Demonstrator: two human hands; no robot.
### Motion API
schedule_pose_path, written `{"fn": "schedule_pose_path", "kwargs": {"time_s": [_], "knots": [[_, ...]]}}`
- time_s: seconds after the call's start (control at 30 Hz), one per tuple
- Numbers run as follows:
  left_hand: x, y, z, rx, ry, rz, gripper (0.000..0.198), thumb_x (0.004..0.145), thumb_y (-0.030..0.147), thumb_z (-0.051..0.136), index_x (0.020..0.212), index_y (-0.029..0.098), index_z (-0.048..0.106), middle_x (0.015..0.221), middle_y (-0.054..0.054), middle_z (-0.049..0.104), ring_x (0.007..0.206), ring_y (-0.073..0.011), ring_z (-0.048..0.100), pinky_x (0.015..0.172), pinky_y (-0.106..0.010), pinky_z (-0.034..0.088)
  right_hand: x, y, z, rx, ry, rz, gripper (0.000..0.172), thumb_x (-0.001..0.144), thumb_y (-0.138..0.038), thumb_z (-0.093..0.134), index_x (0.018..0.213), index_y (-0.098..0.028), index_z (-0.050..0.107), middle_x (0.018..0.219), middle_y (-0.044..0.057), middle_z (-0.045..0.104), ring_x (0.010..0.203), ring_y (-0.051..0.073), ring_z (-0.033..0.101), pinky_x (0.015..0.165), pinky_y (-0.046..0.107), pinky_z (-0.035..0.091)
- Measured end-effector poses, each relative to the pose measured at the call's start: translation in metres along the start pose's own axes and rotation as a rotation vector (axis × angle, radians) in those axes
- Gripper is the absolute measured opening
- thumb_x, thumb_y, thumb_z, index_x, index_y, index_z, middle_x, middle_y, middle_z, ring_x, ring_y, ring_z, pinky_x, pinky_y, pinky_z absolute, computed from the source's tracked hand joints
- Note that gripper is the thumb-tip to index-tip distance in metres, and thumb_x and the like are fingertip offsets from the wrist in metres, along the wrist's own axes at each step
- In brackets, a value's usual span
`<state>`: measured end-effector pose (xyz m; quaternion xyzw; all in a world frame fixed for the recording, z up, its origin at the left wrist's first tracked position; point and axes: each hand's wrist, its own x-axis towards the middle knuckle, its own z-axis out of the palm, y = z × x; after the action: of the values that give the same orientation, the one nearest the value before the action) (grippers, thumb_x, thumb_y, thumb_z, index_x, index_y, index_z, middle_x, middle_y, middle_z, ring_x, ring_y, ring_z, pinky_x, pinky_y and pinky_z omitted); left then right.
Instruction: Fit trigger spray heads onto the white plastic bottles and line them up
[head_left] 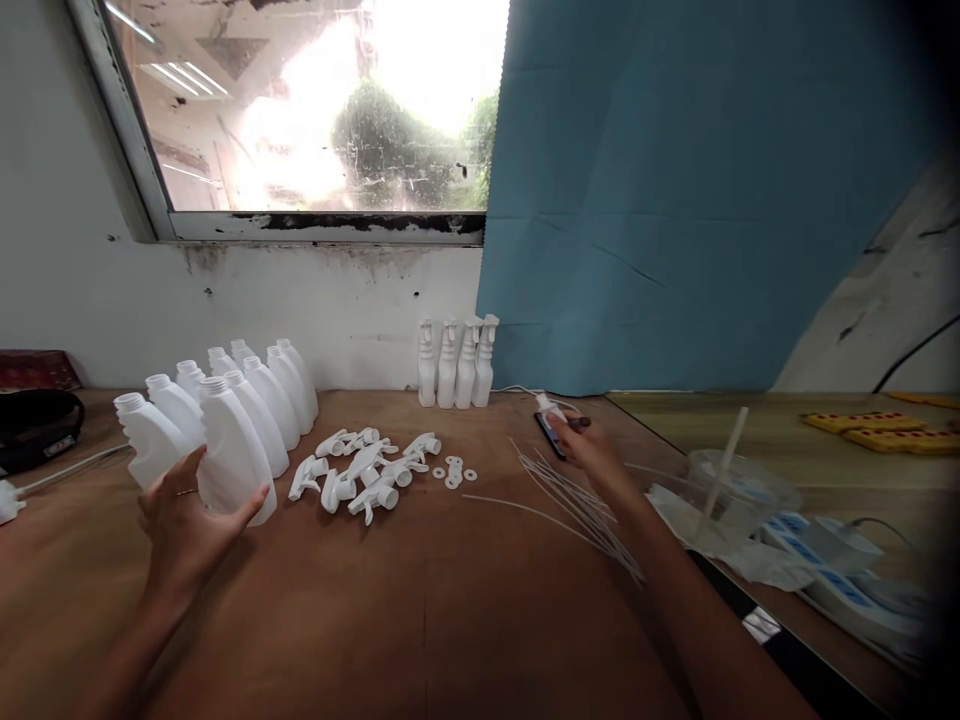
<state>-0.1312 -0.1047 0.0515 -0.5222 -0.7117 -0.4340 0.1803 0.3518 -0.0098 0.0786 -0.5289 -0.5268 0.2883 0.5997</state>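
My left hand [191,515] wraps its thumb and fingers round the lower part of a translucent white plastic bottle [232,440]. This bottle stands upright without a cap at the front of a cluster of similar open bottles [274,400]. On the right, my right hand [581,440] is closed about a small white object [547,405], whose kind I cannot make out. A dark phone [550,436] lies under or beside that hand. Between the hands lie a pile of white trigger spray heads [367,470], several white washers [454,470] and thin white tubes [574,505].
Several spray bottles with heads fitted [465,375] stand by the wall. A power strip [832,575], a clear plastic container [742,485] and yellow pieces [862,425] are at right. Black headphones [41,425] lie at far left. A blue cloth [675,200] hangs behind the brown table [420,620].
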Motion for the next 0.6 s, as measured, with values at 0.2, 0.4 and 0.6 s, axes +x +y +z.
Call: {"fn": "schedule_pose_path", "kwargs": {"time_s": [0.2,0.4,0.6], "knots": [[0.003,-0.006,0.014,0.068,-0.073,-0.097,0.093,0.061,0.058,0.07,0.135,0.018,0.03,0.13,-0.013,0.044,0.109,-0.0315,0.054,0.091,-0.043,0.048,0.011,0.034,0.001,-0.644,0.048,-0.148,0.044,0.077,-0.052,0.051,0.08,-0.013,0.071,0.058,0.006,0.063,0.058,0.021,0.058,0.054,0.027,0.036],[0.005,-0.009,0.02,0.074,-0.208,-0.235,0.095,0.065,0.061,0.067,0.136,0.018,0.021,0.137,-0.015,0.034,0.101,-0.0295,0.059,0.081,-0.043,0.053,0.001,0.06,0.011,-0.835,-0.108,-0.204,0.039,0.086,-0.044,0.047,0.107,-0.019,0.067,0.081,0.01,0.071,0.073,0.025,0.065,0.057,0.026,0.037],[0.006,-0.019,0.03,0.064,-0.167,-0.127,0.09,0.07,0.055,0.066,0.135,0.016,0.018,0.137,-0.016,0.029,0.114,-0.0316,0.05,0.088,-0.046,0.05,-0.003,0.067,0.026,-0.863,-0.118,-0.218,0.036,0.082,-0.032,0.053,0.115,-0.021,0.062,0.102,0.011,0.07,0.086,0.025,0.065,0.066,0.028,0.041]]}}
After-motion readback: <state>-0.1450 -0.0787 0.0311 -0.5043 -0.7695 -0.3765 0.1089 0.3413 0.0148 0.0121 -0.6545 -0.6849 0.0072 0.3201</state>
